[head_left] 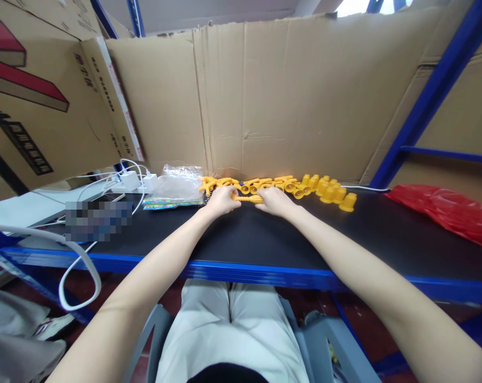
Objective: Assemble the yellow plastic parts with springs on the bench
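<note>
Between my two hands lies a slim orange-yellow ridged plastic piece (248, 199), held level just above the black tabletop. My left hand (224, 201) is closed on its left end, and my right hand (276, 201) grips the other end. Right behind the hands runs a row of orange branched plastic pieces (214, 184), partly hidden by my fingers. Several yellow cups (298, 193) lie on their sides among them. Further right, more yellow cups (348, 202) stand upside down in a cluster.
Clear plastic bags (175, 186) lie left of the pieces. White chargers and cables (130, 181) and a blurred-out item (99, 219) are at the left. A red plastic bag (444, 210) rests at the right. Cardboard (297, 101) walls the back; a blue rail (260, 272) edges the table (260, 239).
</note>
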`<state>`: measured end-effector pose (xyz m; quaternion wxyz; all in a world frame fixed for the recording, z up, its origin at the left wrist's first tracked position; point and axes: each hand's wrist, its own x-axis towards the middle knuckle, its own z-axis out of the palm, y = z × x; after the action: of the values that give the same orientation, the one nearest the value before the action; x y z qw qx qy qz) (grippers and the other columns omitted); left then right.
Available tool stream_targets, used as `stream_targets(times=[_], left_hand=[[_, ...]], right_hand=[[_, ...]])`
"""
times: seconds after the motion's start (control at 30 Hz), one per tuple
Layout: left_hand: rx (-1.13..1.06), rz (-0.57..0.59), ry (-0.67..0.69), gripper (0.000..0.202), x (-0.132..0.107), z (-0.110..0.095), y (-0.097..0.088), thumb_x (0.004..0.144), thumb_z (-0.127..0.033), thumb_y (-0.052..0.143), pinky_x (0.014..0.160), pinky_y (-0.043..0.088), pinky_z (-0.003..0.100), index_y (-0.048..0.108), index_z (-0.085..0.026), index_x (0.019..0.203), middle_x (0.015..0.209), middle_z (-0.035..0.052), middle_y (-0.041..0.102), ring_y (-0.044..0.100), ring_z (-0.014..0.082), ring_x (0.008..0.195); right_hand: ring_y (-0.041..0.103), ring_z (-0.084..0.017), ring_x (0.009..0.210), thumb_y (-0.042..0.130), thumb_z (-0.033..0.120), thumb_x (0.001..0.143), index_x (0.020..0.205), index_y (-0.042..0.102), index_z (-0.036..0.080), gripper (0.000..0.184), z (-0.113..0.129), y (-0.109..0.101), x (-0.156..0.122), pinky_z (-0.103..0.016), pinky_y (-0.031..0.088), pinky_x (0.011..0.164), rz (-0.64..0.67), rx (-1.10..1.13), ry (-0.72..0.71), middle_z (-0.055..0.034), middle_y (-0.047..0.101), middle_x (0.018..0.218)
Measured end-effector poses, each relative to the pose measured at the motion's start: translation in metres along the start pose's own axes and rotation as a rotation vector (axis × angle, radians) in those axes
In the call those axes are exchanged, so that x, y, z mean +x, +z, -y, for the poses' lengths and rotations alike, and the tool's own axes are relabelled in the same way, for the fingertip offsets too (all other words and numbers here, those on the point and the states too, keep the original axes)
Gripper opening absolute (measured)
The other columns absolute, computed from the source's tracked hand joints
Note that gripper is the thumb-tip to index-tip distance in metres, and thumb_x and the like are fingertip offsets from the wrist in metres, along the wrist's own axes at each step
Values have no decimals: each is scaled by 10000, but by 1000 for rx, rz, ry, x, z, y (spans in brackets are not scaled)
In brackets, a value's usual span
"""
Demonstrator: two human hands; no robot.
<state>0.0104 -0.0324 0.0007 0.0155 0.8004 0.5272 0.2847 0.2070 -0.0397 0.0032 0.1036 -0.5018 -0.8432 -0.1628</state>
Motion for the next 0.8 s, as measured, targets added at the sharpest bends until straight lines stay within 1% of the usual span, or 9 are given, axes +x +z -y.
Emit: stream_targets(times=[0.13, 0.3, 0.47, 0.6, 0.7, 0.8], left_hand=[[47, -21, 44, 185, 0, 0, 0, 643, -217, 610, 717, 457, 313, 635, -194, 824, 722, 27, 638, 617, 218, 752], [76, -47, 131, 213, 1, 4, 3, 671, -201, 584, 800, 450, 345, 628, -184, 878, 852, 58, 652, 612, 237, 861], [101, -79, 203, 235, 2, 8, 6, 702, -197, 568, 849, 439, 372, 611, -183, 932, 936, 67, 645, 603, 240, 918], [139, -99, 247, 243, 2, 7, 5, 728, -191, 554, 869, 436, 365, 600, -176, 966, 1010, 88, 637, 594, 240, 961], [163, -106, 267, 250, 0, 4, 2, 746, -184, 542, 869, 439, 352, 593, -174, 990, 1048, 98, 624, 588, 235, 979], [170, -103, 267, 251, -1, 3, 0, 743, -180, 547, 857, 446, 338, 592, -182, 990, 1054, 91, 618, 592, 225, 967]], right_hand=[[626, -230, 763, 544, 289, 777, 884, 643, 133, 214, -2, 4, 3, -269, 379, 601, 10, 78, 28, -122, 683, 855], [590, -196, 669, 552, 310, 728, 780, 635, 146, 190, -3, 6, 7, -254, 334, 525, 55, 216, 80, -83, 658, 737], [517, -146, 559, 562, 318, 686, 636, 561, 171, 155, -3, 3, 6, -248, 295, 479, 122, 360, 145, -25, 579, 612], [452, -113, 501, 571, 297, 660, 569, 485, 186, 168, -2, -4, 4, -244, 270, 455, 150, 483, 178, 16, 498, 540], [438, -105, 483, 578, 293, 663, 556, 476, 186, 182, -3, -7, 2, -241, 281, 452, 191, 570, 196, 26, 477, 515], [487, -121, 509, 586, 321, 689, 595, 529, 179, 180, -6, -6, 2, -238, 321, 473, 220, 591, 202, 17, 528, 542]])
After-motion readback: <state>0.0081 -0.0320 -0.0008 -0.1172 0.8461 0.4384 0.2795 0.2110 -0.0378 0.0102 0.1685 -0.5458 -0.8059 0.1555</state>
